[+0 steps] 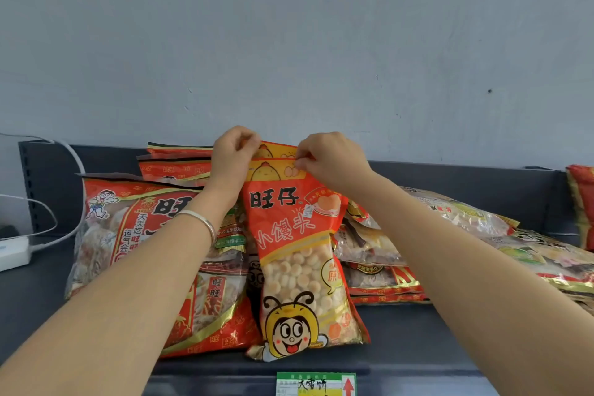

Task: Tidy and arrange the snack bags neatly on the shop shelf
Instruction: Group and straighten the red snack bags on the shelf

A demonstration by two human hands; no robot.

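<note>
A red and yellow bag of small round biscuits [299,254] with a bee cartoon stands upright at the middle of the dark shelf [401,331]. A second bag of the same kind [276,148] stands right behind it, only its top strip showing. My left hand [233,159] pinches the top left corner of these bags. My right hand [328,159] pinches the top edge of the front bag near its right corner. A silver bangle sits on my left wrist.
Large red rice-cracker bags [128,235] lie stacked on the left, and flatter clear bags [450,215] lie piled to the right. A red bag [581,202] stands at the far right. A white power adapter [13,252] with cables lies far left. A price tag [316,383] hangs on the shelf front.
</note>
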